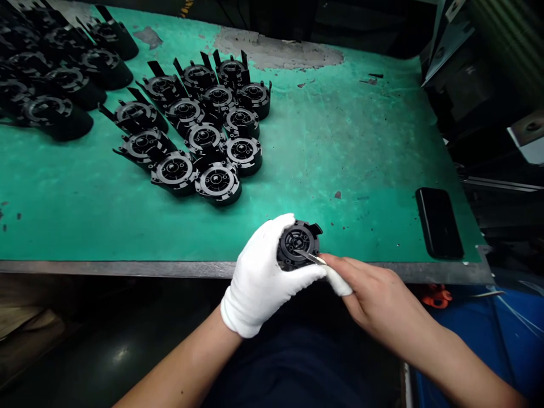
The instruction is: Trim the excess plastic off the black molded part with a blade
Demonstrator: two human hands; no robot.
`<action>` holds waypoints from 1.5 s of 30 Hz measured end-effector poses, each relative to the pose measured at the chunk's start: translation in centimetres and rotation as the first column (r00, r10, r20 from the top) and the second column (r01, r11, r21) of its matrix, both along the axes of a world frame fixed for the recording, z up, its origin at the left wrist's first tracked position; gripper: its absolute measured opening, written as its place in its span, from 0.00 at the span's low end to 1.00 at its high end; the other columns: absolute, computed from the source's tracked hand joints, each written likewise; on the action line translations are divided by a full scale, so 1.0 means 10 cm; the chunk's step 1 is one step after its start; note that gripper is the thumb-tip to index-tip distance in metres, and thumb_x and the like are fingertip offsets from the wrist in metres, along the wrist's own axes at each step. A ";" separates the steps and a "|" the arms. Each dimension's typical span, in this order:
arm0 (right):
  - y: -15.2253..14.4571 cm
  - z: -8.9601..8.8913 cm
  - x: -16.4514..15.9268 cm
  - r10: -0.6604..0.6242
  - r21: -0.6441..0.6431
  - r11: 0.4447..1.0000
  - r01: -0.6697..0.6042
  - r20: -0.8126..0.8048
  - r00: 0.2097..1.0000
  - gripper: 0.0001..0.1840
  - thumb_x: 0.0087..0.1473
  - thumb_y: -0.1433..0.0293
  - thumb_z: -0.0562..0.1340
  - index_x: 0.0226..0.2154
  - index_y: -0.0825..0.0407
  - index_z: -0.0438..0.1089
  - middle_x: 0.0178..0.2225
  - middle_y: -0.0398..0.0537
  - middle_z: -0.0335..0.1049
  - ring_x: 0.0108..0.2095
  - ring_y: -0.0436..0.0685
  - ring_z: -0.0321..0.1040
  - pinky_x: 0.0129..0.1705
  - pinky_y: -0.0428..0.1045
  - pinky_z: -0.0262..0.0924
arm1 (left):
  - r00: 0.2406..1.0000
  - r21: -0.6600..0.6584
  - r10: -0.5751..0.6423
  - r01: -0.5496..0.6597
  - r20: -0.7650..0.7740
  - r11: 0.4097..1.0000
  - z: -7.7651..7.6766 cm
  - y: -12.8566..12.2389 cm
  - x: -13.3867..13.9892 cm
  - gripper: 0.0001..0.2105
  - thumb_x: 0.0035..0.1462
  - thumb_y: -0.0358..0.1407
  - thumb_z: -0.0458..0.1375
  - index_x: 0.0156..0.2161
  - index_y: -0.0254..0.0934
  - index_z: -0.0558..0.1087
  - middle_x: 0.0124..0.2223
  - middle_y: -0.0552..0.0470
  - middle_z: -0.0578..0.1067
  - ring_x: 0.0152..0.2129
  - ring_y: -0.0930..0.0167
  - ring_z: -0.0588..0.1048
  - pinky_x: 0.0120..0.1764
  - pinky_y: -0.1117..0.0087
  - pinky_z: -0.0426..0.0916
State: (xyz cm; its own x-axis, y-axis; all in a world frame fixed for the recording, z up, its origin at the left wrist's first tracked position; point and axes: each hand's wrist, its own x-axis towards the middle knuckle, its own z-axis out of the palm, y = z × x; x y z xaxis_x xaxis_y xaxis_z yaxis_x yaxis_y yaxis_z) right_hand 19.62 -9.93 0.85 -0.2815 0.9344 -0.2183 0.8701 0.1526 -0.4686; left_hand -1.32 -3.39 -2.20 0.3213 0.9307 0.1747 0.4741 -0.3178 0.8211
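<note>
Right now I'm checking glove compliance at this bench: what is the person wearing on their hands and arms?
The left hand wears a white knit fabric glove that ends at the wrist in a snug cuff. The right hand is bare, with no glove. Both forearms are uncovered: no sleeves reach into view, and no watch, band or ring shows on either arm.

The left hand (266, 272) wears a white knitted glove with a ribbed cuff that ends at the wrist. The right hand (378, 294) is bare. Both forearms are uncovered, with no sleeves visible.
</note>
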 end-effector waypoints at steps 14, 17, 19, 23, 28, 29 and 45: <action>0.22 0.22 0.21 0.160 -0.068 0.984 -0.162 -0.040 0.986 0.27 0.58 0.77 0.54 0.57 0.44 0.71 0.53 0.45 0.77 0.49 0.58 0.77 0.49 0.51 0.72 | 0.977 -0.021 -0.193 0.192 -0.085 0.981 0.08 0.21 -0.15 0.36 0.57 0.43 0.65 0.68 0.44 0.57 0.66 0.46 0.67 0.63 0.59 0.68 0.65 0.56 0.65; 0.20 0.25 0.36 0.037 0.040 0.999 -0.033 -0.102 0.994 0.26 0.60 0.76 0.53 0.56 0.43 0.71 0.55 0.43 0.76 0.53 0.57 0.74 0.53 0.51 0.68 | 0.998 0.113 -0.059 0.061 -0.019 0.992 0.12 0.34 -0.28 0.27 0.66 0.36 0.54 0.68 0.45 0.56 0.70 0.49 0.60 0.67 0.62 0.61 0.69 0.55 0.57; 0.20 0.24 0.41 -0.004 0.071 0.997 0.012 -0.102 0.995 0.26 0.60 0.75 0.53 0.57 0.43 0.71 0.55 0.44 0.76 0.53 0.58 0.73 0.51 0.51 0.69 | 0.999 0.110 0.032 -0.036 0.036 0.993 0.13 0.35 -0.32 0.32 0.64 0.42 0.58 0.69 0.43 0.53 0.72 0.46 0.55 0.69 0.59 0.56 0.70 0.52 0.54; 0.27 0.17 0.33 0.041 0.055 0.998 -0.038 -0.065 0.997 0.25 0.61 0.74 0.53 0.57 0.43 0.71 0.46 0.46 0.79 0.43 0.57 0.75 0.42 0.50 0.69 | 0.994 -0.013 -0.080 0.079 -0.068 0.997 0.06 0.25 -0.24 0.50 0.46 0.50 0.72 0.69 0.40 0.51 0.70 0.39 0.59 0.67 0.54 0.60 0.68 0.50 0.58; 0.44 0.08 0.19 0.112 0.095 0.989 -0.113 0.021 0.993 0.22 0.63 0.72 0.54 0.57 0.47 0.72 0.39 0.47 0.77 0.38 0.57 0.73 0.39 0.50 0.64 | 0.994 0.019 -0.066 0.068 -0.091 0.997 -0.01 0.20 -0.14 0.42 0.52 0.42 0.68 0.68 0.39 0.53 0.64 0.40 0.67 0.61 0.57 0.68 0.64 0.54 0.65; 0.48 0.07 0.18 0.126 0.098 0.987 -0.129 0.036 0.991 0.22 0.63 0.72 0.55 0.56 0.46 0.73 0.39 0.46 0.77 0.38 0.57 0.73 0.38 0.50 0.63 | 0.992 0.020 -0.080 0.082 -0.094 0.996 -0.01 0.21 -0.14 0.41 0.52 0.41 0.68 0.68 0.39 0.53 0.64 0.40 0.67 0.61 0.57 0.69 0.64 0.54 0.65; 0.52 0.06 0.01 -0.010 0.159 0.987 -0.038 0.287 0.958 0.22 0.64 0.70 0.56 0.57 0.40 0.71 0.33 0.42 0.72 0.34 0.57 0.71 0.30 0.50 0.54 | 0.993 0.075 0.017 -0.008 -0.120 0.997 -0.04 0.15 -0.03 0.37 0.54 0.39 0.66 0.66 0.37 0.56 0.61 0.41 0.70 0.59 0.60 0.71 0.62 0.57 0.68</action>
State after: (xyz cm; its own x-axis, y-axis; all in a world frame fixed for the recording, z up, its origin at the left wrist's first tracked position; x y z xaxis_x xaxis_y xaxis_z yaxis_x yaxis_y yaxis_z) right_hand 19.75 -4.76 1.41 -0.2426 0.9602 -0.1386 0.9612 0.2185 -0.1684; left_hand -1.67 -1.93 -2.58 0.3322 0.9208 0.2045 0.5725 -0.3692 0.7321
